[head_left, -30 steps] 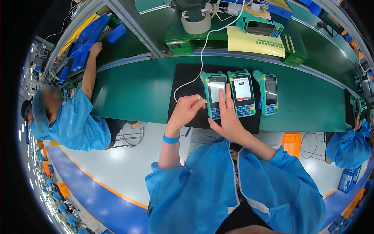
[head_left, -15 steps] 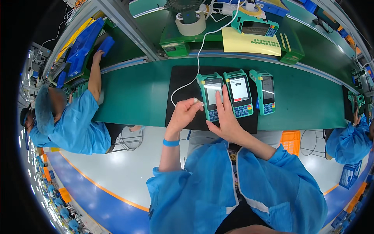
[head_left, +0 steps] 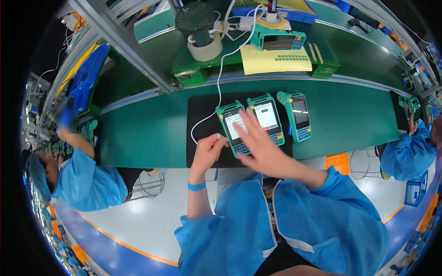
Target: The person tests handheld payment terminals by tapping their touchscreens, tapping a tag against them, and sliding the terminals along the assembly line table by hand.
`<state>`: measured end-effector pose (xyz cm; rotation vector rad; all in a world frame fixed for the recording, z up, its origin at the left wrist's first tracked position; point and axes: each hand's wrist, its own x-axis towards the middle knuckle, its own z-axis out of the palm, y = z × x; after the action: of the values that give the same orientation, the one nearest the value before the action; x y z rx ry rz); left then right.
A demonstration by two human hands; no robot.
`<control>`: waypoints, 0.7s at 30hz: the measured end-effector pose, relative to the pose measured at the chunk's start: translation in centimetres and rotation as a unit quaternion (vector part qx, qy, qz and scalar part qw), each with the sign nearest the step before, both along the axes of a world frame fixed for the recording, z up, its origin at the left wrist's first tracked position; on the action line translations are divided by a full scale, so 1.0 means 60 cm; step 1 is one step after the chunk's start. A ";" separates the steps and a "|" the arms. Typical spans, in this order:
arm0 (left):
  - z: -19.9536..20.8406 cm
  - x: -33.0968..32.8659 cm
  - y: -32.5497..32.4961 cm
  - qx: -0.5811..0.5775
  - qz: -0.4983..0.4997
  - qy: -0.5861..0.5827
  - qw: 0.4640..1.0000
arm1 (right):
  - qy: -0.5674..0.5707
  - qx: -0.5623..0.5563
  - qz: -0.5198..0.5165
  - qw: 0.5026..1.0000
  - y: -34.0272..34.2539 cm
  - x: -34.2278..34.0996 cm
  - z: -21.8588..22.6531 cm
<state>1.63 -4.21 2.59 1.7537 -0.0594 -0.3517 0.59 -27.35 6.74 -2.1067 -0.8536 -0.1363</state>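
Observation:
Three green handheld payment terminals with keypads stand side by side. The left terminal (head_left: 234,125) and middle terminal (head_left: 266,117) have lit screens; the right terminal (head_left: 300,113) has a dark screen. My left hand (head_left: 206,154) is pinched closed at the left terminal's lower left side, on the end of a white cable (head_left: 219,85); the fingers hide the plug. My right hand (head_left: 264,152), slightly blurred, holds nothing. Its fingers are spread over the left terminal, reaching its screen's right side and partly covering the middle terminal; contact cannot be told.
A black mat (head_left: 200,110) lies on the green bench (head_left: 138,124). Behind are a green raised shelf (head_left: 189,79), a small fan (head_left: 195,20), a tape roll (head_left: 205,49), a yellow sheet (head_left: 262,62) and another terminal (head_left: 278,41). Co-workers sit left and right.
The whole view has shifted. My right hand's fingers have spread and moved within the terminals' area, while my left hand stays at the left terminal's side. The left co-worker's arm has lowered with a blue object.

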 end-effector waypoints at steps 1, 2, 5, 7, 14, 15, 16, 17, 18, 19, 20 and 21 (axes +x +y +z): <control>0.001 0.000 0.000 0.008 -0.004 -0.005 1.000 | -0.044 -0.014 -0.040 0.998 -0.020 0.030 0.005; 0.002 -0.002 -0.001 0.007 -0.009 -0.009 1.000 | -0.065 -0.012 -0.085 0.994 -0.046 0.064 0.020; 0.006 -0.004 -0.004 0.007 0.007 -0.030 0.999 | -0.149 0.018 -0.229 0.962 -0.121 0.197 0.022; 0.004 -0.004 -0.004 0.007 0.008 -0.038 0.999 | -0.151 0.017 -0.230 0.961 -0.166 0.270 0.022; -0.009 -0.006 -0.009 0.013 0.024 -0.060 0.998 | -0.164 -0.049 -0.187 0.968 -0.194 0.346 0.021; -0.010 -0.007 -0.009 0.012 0.028 -0.061 0.998 | -0.174 -0.065 -0.199 0.962 -0.189 0.345 0.021; -0.012 -0.008 -0.009 0.010 0.032 -0.063 0.997 | -0.184 -0.080 -0.211 0.957 -0.185 0.343 0.020; -0.010 -0.010 -0.009 0.008 0.037 -0.065 0.997 | -0.185 -0.080 -0.206 0.957 -0.181 0.341 0.020; -0.007 -0.012 -0.010 0.012 0.041 -0.065 0.997 | -0.199 -0.088 -0.210 0.953 -0.178 0.338 0.020; -0.005 -0.014 -0.014 0.016 0.046 -0.063 0.997 | -0.211 -0.096 -0.212 0.949 -0.173 0.334 0.016; -0.001 -0.016 -0.021 0.031 0.059 -0.085 0.994 | -0.224 -0.103 -0.213 0.946 -0.160 0.319 0.024; 0.000 -0.015 -0.029 0.073 0.065 -0.149 0.984 | -0.227 -0.081 -0.198 0.950 -0.149 0.306 0.028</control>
<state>0.75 -5.93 2.57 1.9333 -0.1354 0.0051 18.92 -36.28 8.43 -2.4247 -0.7011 -0.8144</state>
